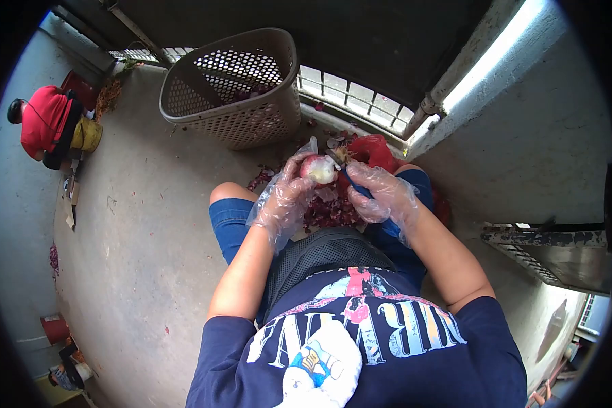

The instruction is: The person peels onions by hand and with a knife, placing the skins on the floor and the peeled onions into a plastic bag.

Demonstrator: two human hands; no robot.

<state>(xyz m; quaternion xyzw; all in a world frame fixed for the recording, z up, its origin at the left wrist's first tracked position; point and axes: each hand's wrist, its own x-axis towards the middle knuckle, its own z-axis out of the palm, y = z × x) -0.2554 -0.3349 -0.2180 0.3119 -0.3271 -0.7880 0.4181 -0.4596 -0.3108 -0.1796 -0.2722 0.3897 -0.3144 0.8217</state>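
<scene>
My left hand (289,189), in a clear plastic glove, is closed around a red onion (318,169). Part of the onion's skin is off and pale flesh shows. Also in a clear glove, my right hand (382,194) has its fingers curled round what looks like a small knife with a blue handle (362,190). The knife's blade, close to the onion's right side, is hard to make out. Below both hands, between my knees, lies a heap of dark red onion skins (333,212). A red mesh bag (374,151) is just beyond my right hand.
A tall brown perforated plastic basket (265,121) stands ahead on the left, with some purple pieces inside. Loose skins litter the concrete floor (149,224). A person in a red top (45,126) sits far left. A metal frame (544,238) is at the right.
</scene>
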